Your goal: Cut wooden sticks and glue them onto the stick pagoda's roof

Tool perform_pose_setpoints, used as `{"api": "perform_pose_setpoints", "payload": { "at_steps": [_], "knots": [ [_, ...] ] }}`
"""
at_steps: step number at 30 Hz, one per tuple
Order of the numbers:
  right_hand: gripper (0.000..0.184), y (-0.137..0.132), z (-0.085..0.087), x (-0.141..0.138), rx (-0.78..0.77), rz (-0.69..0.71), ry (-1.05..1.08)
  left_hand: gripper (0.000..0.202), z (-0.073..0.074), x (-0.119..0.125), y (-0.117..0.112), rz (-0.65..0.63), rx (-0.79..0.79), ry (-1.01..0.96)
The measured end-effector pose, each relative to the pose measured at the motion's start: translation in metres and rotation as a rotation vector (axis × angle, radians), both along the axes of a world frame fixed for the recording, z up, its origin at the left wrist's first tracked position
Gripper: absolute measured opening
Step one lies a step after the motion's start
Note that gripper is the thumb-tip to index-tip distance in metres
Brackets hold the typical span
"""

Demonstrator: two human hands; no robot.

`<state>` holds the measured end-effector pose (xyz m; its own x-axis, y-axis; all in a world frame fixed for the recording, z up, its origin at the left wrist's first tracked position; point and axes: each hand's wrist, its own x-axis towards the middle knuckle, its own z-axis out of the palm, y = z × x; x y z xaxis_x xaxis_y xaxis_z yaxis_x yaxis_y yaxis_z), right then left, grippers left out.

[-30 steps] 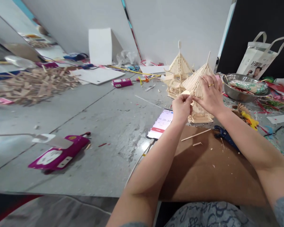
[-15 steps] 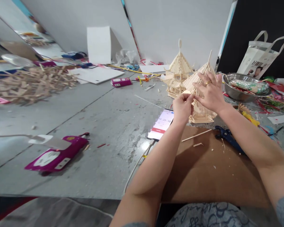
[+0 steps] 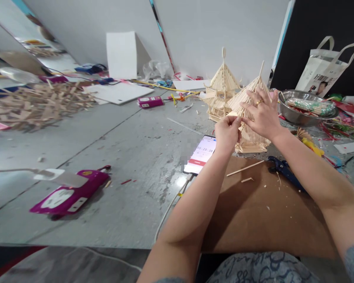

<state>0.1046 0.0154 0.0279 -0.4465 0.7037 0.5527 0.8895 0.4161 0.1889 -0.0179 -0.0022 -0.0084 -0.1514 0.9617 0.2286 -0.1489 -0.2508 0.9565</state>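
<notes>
Standing upright, stick pavilion (image 3: 249,129) spire points up; both hands touching.

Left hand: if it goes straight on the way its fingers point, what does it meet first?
Most likely the roof of the nearer pale stick-built tower model, right in front of the left hand; they seem nearly touching, though depth is unclear.

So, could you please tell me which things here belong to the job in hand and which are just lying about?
In hand: near stick house, right hand spread on its roof; small pale piece, pinched in the grip of the left hand at the roof edge.
Lying about, apparently: second stick house, phone, pink box, metal bowl, white bag, blue tool, stick pile.
</notes>
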Motion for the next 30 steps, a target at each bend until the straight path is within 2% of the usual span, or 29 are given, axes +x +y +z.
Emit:
{"api": "perform_pose_setpoints", "payload": {
  "at_steps": [10,18,24,30],
  "knots": [
    [0.042,0.0,0.001,-0.001,0.021,-0.006,-0.02,0.013,0.002,0.0,0.001,0.012,-0.012,-0.001],
    [0.057,-0.013,-0.003,0.016,0.044,0.001,-0.004,0.015,0.005,-0.002,0.004,-0.035,-0.048,0.06],
    [0.047,-0.017,-0.009,0.03,0.075,-0.016,0.037,0.015,0.009,-0.003,0.006,-0.094,-0.111,0.009],
    [0.037,-0.019,-0.008,0.033,0.063,-0.022,0.04,0.017,0.014,-0.007,0.01,-0.15,-0.213,-0.03]
  ]
}}
